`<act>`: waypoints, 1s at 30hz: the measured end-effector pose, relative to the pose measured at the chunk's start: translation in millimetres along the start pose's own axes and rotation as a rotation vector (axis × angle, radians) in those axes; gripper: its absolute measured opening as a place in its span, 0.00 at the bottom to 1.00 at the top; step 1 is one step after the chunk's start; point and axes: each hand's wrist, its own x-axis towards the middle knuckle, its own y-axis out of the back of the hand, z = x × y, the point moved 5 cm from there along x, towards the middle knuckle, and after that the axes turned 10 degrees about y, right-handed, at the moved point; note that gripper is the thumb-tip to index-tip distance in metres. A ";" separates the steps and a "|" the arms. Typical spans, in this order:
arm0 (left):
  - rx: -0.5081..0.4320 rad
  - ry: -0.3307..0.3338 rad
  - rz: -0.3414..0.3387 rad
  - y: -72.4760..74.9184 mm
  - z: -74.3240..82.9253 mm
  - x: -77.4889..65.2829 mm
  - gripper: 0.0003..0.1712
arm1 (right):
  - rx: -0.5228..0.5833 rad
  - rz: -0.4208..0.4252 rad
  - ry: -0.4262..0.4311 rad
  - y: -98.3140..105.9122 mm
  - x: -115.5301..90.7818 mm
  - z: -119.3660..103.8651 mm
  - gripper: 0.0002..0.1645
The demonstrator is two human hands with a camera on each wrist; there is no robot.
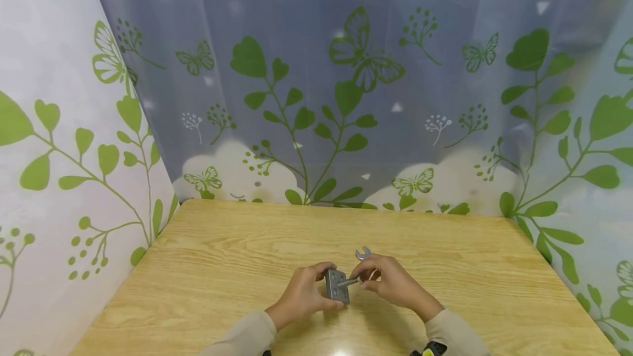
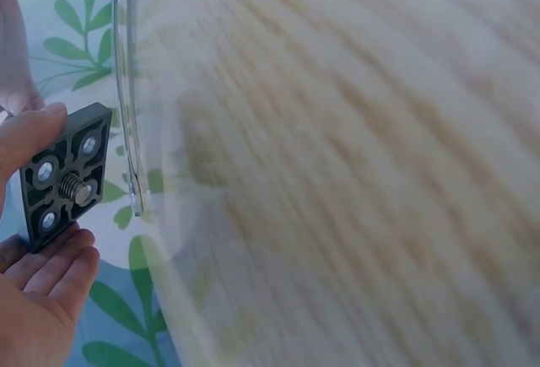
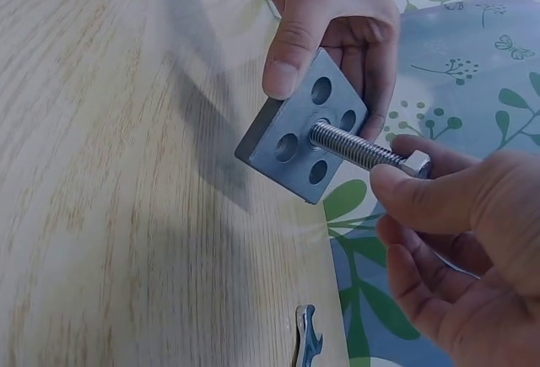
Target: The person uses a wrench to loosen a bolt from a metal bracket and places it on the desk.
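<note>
My left hand grips a square grey plate by its edges, thumb on one side and fingers on the other. Several round holes surround the centre of the plate. A long hex bolt runs through the central hole, most of its threaded shank standing out on the right side. Its threaded tip pokes out of the opposite face in the left wrist view. My right hand pinches the bolt's hex head between thumb and fingers. Just beyond that hand lies an open-end wrench, its handle hidden in the head view.
Both hands work above a light wooden table, near its front edge. Curtain-like sheets printed with leaves and butterflies hang behind and at both sides. A long, shiny metal tool lies on the table in the left wrist view.
</note>
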 end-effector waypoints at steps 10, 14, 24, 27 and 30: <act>0.006 0.012 0.006 1.6 -2.9 0.2 0.40 | 0.014 -0.098 -0.042 -5.9 3.0 3.0 0.23; -0.011 0.024 -0.006 2.0 -3.9 -0.6 0.41 | 0.034 -0.106 -0.112 -8.1 2.6 6.5 0.23; -0.004 0.020 0.009 2.9 -4.6 0.8 0.41 | 0.078 -0.072 -0.171 -7.6 5.2 6.6 0.30; -0.006 0.022 0.003 2.5 -4.8 1.0 0.41 | 0.078 -0.082 -0.174 -9.3 6.0 6.6 0.26; -0.008 0.016 -0.001 1.8 -5.1 0.9 0.40 | 0.050 -0.083 -0.137 -8.2 7.3 3.6 0.17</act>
